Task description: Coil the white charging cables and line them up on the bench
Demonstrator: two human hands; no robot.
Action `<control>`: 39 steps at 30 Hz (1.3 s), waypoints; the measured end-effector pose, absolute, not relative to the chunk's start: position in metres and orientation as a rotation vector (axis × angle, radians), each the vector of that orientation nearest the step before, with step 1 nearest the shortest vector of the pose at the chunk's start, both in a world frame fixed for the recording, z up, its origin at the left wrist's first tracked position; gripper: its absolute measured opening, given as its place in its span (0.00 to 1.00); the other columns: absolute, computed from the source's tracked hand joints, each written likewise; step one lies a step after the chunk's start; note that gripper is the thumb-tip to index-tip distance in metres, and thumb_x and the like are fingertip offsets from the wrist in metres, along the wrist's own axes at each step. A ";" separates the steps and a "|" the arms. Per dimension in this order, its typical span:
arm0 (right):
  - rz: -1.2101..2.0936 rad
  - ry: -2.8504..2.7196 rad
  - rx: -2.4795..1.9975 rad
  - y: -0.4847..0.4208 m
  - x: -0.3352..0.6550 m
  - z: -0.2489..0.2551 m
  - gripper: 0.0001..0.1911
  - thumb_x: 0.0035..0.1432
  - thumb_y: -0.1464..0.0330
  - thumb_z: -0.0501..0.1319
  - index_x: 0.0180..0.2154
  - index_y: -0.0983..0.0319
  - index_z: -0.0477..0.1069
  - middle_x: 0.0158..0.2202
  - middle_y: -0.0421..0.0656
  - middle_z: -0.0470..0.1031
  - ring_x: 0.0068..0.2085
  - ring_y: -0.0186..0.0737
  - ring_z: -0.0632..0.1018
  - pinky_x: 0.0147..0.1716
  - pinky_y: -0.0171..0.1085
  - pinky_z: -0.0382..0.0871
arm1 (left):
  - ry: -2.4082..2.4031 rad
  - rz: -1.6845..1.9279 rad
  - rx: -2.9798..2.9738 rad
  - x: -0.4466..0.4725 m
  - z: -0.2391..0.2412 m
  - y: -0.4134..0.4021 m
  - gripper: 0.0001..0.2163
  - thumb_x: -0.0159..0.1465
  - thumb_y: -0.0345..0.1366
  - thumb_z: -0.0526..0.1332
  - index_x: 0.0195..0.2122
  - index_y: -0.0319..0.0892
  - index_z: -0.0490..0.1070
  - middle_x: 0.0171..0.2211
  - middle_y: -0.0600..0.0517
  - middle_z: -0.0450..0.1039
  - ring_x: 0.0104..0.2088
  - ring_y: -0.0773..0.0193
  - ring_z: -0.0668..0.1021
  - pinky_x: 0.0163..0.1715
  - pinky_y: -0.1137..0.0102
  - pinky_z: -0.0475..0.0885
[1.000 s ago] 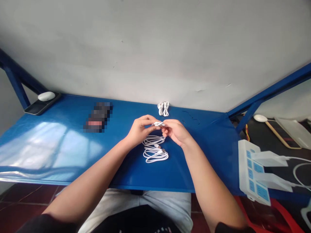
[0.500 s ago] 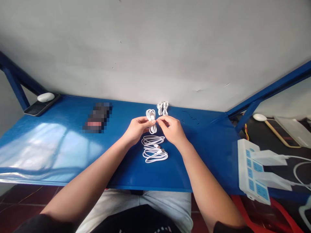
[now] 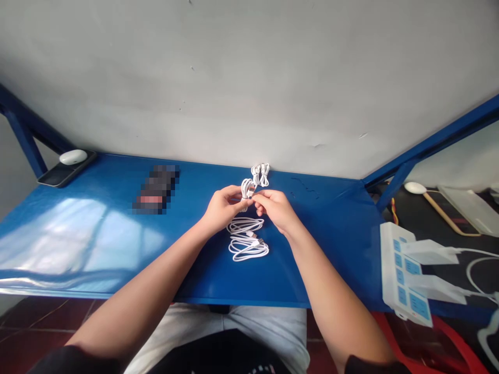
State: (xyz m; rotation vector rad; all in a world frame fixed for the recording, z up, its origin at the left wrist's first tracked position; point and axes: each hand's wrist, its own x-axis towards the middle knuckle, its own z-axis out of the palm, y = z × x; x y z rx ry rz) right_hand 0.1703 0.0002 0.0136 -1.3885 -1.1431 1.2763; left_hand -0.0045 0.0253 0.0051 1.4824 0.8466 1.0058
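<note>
My left hand (image 3: 225, 209) is closed around a coiled white USB charging cable (image 3: 247, 188), holding it upright above the blue table. A thin dark twist tie (image 3: 245, 198) crosses the middle of the coil. Thumb and forefinger of my right hand (image 3: 275, 208) pinch at the coil's right side, at the tie; its end is hidden by the fingertips. Just below my hands lie two loosely coiled white cables (image 3: 249, 253), their metal plugs showing. Behind my hands, two tied white cable bundles (image 3: 264, 175) stand side by side near the wall.
Thin dark strips (image 3: 306, 188) lie at the back right of the blue table (image 3: 327, 249). A blurred-out dark object (image 3: 158, 189) lies left. A white mouse (image 3: 73, 157) rests on a dark tray at far left. A white power strip (image 3: 403, 272) with plugged-in chargers borders the right edge.
The held coil has tilted and sunk slightly lower between my fingers. My right hand has turned a little, with its fingers curled more against the coil. The cables on the table are unmoved.
</note>
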 end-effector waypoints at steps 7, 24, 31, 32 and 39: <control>0.898 -1.413 -1.402 0.003 0.170 0.005 0.15 0.57 0.57 0.66 0.37 0.62 0.78 0.33 0.44 0.79 0.33 0.38 0.77 0.34 0.37 0.72 | 0.918 0.979 1.161 -0.004 0.002 0.028 0.23 0.54 0.41 0.74 0.48 0.36 0.78 0.43 0.43 0.81 0.40 0.59 0.81 0.44 0.65 0.74; 1.111 -1.869 -1.568 -0.009 0.178 0.024 0.13 0.56 0.58 0.67 0.35 0.61 0.81 0.33 0.42 0.79 0.33 0.38 0.77 0.31 0.36 0.69 | 1.461 0.827 1.638 0.026 0.003 0.109 0.21 0.54 0.34 0.71 0.49 0.37 0.72 0.36 0.46 0.81 0.28 0.61 0.78 0.29 0.69 0.70; 1.135 -1.918 -1.558 -0.009 0.183 0.024 0.13 0.54 0.58 0.70 0.37 0.59 0.81 0.39 0.44 0.82 0.38 0.41 0.80 0.37 0.37 0.73 | 1.466 0.865 1.758 0.041 -0.001 0.128 0.09 0.52 0.33 0.73 0.32 0.39 0.76 0.36 0.44 0.80 0.35 0.57 0.79 0.39 0.66 0.71; 1.140 -1.922 -1.560 -0.009 0.183 0.024 0.13 0.53 0.59 0.70 0.38 0.59 0.81 0.39 0.45 0.82 0.38 0.42 0.81 0.37 0.38 0.74 | 1.461 0.873 1.777 0.042 -0.002 0.127 0.08 0.53 0.33 0.72 0.32 0.39 0.76 0.35 0.44 0.80 0.35 0.57 0.79 0.40 0.66 0.71; 1.216 -1.927 -1.571 -0.008 0.190 0.025 0.13 0.51 0.64 0.72 0.40 0.59 0.83 0.39 0.46 0.83 0.39 0.44 0.81 0.37 0.39 0.74 | 1.446 0.867 1.943 0.032 0.001 0.111 0.13 0.63 0.47 0.66 0.34 0.41 0.78 0.33 0.44 0.79 0.35 0.56 0.78 0.38 0.65 0.69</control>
